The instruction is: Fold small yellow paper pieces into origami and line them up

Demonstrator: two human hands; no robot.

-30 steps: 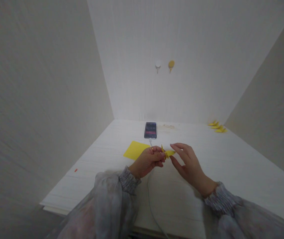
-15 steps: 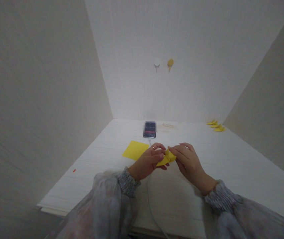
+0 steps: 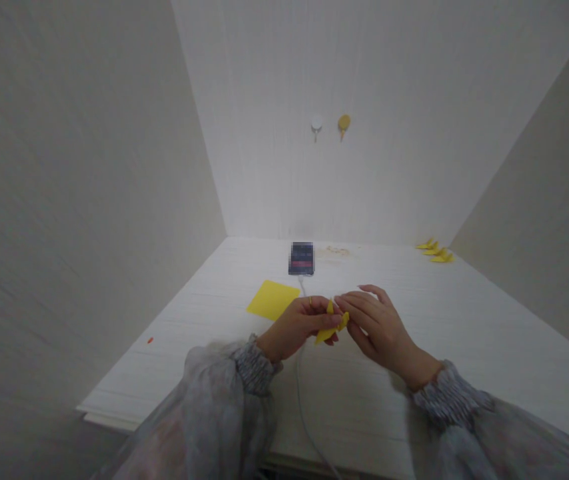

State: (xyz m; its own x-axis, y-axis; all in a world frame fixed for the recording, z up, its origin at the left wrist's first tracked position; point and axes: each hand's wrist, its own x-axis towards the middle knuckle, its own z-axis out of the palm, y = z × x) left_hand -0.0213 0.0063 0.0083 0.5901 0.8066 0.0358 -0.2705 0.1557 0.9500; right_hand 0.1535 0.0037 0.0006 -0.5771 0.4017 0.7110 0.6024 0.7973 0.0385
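Note:
A small yellow origami crane [image 3: 326,333], partly folded in shape, is between my hands above the white tabletop. My left hand [image 3: 300,324] pinches it, thumb on the near side and fingers behind. The fingers of my right hand [image 3: 375,327] are bent around the crane's right end, fingertips at its upper part and the thumb lower down; their exact contact is partly hidden. Just beyond my left wrist lies a flat yellow sheet of paper [image 3: 270,299], its right corner close to my fingers.
A phone [image 3: 301,259] with a white cable [image 3: 300,393] lies near the back wall; the cable runs beneath my left hand to the front edge. Several yellow folded cranes [image 3: 435,252] stand at the back right. Two hooks [image 3: 344,123] are on the wall. A small orange scrap [image 3: 150,340] lies left.
The crane has turned and narrowed in view, with its left tip now pointing lower. My left fingers have closed more tightly over it. My right hand has stayed nearly in place.

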